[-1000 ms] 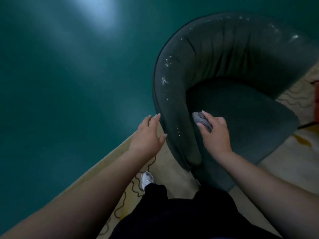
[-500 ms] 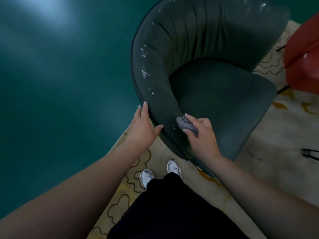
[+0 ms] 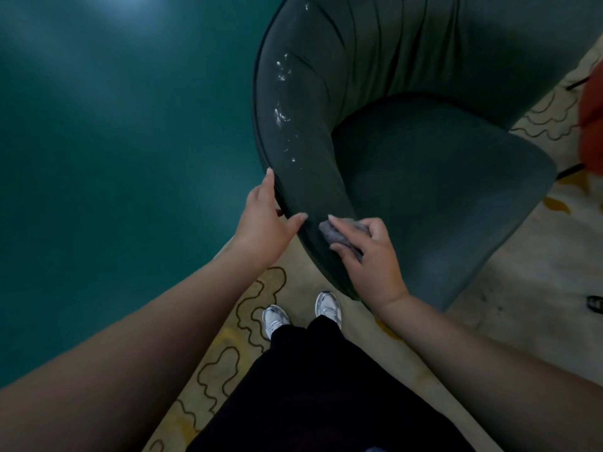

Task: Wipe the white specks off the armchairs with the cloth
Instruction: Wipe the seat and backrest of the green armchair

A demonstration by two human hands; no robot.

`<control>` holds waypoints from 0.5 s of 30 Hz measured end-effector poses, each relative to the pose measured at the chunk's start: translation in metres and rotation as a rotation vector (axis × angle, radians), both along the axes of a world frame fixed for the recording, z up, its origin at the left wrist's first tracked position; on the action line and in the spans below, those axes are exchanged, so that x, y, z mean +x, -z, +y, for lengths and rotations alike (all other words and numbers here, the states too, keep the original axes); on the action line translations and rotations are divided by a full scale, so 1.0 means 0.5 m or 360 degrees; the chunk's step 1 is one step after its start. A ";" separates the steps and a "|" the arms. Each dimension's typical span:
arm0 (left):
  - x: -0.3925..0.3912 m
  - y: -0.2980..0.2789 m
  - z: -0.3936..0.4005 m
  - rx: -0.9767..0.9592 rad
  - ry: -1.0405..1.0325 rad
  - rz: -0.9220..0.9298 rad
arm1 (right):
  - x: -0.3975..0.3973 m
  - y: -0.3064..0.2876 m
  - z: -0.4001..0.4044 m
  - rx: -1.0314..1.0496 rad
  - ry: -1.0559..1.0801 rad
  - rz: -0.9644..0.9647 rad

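Observation:
A dark green armchair [image 3: 424, 164] with a curved, padded back stands in front of me. White specks [image 3: 282, 114] run down its left arm. My right hand [image 3: 368, 256] holds a small grey cloth [image 3: 346, 231] against the lower front end of that arm, fingers curled round it. My left hand [image 3: 266, 220] rests on the outer edge of the same arm, fingers straight and thumb spread onto the padding.
A teal floor [image 3: 114, 158] lies to the left. A cream rug with dark squiggles [image 3: 241, 324] is under the chair and my feet. A red chair [image 3: 592, 119] stands at the right edge, with a dark object [image 3: 594, 303] on the rug.
My view has come closer to the chair. My right hand has slid the cloth down the arm toward its front end. My left hand has moved onto the arm's outer edge.

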State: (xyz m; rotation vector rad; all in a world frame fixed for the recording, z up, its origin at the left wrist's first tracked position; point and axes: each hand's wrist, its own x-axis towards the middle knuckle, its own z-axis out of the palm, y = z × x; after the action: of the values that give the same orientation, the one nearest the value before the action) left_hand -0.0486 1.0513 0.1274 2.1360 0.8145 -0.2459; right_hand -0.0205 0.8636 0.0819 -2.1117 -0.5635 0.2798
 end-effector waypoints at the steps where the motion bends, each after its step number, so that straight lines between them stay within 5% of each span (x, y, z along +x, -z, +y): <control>1: 0.003 0.000 0.001 -0.0002 -0.0016 0.0003 | -0.013 0.004 -0.017 -0.0017 0.0001 -0.0017; 15: 0.013 0.015 0.011 -0.0066 -0.0108 -0.0004 | 0.008 0.031 -0.002 0.0019 -0.0083 -0.0195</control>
State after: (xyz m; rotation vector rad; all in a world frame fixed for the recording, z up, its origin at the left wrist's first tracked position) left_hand -0.0419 1.0567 0.1196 2.0657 0.8716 -0.2226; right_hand -0.0164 0.8624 0.0662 -2.1153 -0.6912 0.1763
